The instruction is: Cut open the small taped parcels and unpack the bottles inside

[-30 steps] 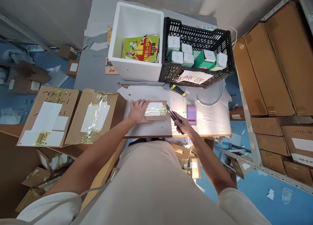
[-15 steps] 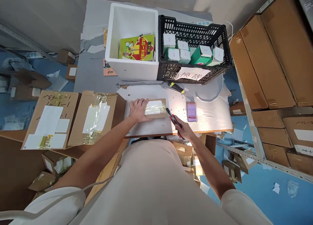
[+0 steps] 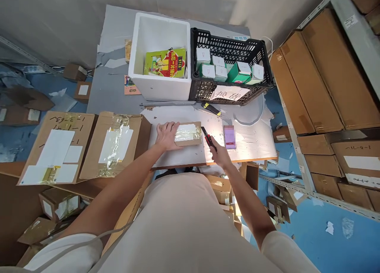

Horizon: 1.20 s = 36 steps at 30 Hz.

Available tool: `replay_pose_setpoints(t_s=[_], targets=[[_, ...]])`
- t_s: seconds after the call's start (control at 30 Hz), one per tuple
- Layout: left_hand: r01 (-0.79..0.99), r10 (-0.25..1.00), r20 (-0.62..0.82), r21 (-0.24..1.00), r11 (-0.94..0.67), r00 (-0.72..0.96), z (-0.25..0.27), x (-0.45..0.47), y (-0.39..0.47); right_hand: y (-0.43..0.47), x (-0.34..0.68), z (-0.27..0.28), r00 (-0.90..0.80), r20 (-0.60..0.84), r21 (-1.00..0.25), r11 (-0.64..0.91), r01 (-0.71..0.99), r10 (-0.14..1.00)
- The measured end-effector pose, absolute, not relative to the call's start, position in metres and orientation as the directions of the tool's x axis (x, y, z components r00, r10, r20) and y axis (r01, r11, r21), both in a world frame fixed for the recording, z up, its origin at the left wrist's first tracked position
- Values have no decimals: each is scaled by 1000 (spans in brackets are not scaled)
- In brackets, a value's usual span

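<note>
A small cardboard box (image 3: 188,133), with a white label under clear tape, lies on the white worktop. My left hand (image 3: 168,136) grips its left end, fingers over the far side and thumb along the near side. My right hand (image 3: 220,152) is closed round a red and black utility knife (image 3: 208,137). The tip of this knife points away from me, just beside the box's right end; I cannot tell whether they touch. Right of the knife lies a phone with a purple screen (image 3: 229,137). A yellow and black cutter (image 3: 211,109) rests beyond the box.
At the back stand a white foam box (image 3: 160,89) holding colourful packets and a black crate (image 3: 208,91) with several green and white cartons. Two large taped boxes (image 3: 56,146) are at the left. Shelving with brown cartons (image 3: 335,75) runs along the right.
My right hand has turned the knife more upright and moved slightly forward along the box's right end. My left hand keeps its grip. The view has tilted slightly.
</note>
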<state>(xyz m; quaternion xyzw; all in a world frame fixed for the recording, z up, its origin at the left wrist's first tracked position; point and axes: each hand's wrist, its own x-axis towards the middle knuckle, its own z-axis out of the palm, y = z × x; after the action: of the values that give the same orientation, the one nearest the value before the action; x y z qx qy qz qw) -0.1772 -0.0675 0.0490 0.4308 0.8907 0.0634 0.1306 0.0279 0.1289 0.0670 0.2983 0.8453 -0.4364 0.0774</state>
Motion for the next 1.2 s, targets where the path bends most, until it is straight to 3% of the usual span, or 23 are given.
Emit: replay_pose_setpoints(t_s=[0.3,0.43,0.57,0.77,0.87,1.2], targets=[[741,781,-165,248,624,-603,48,-178,-68,110,19,91,-786,-391,-482,621,618,478],[740,787,-154,272,615,-598,48,-178,-69,112,24,84,-710,-461,-651,341,678,533],[730,777,-176,267,629,-605,49,-179,-68,122,22,78,-683,-573,-769,-9,639,453],[743,789,-161,269,613,-593,47,-180,-69,134,19,69,-738,-590,-805,-170,568,327],[744,789,-183,263,615,-587,48,-181,-68,144,16,62,-781,-569,-822,-178,540,257],[720,772,-203,279,635,-602,47,-183,-66,167,16,66,-800,-586,-803,35,594,127]])
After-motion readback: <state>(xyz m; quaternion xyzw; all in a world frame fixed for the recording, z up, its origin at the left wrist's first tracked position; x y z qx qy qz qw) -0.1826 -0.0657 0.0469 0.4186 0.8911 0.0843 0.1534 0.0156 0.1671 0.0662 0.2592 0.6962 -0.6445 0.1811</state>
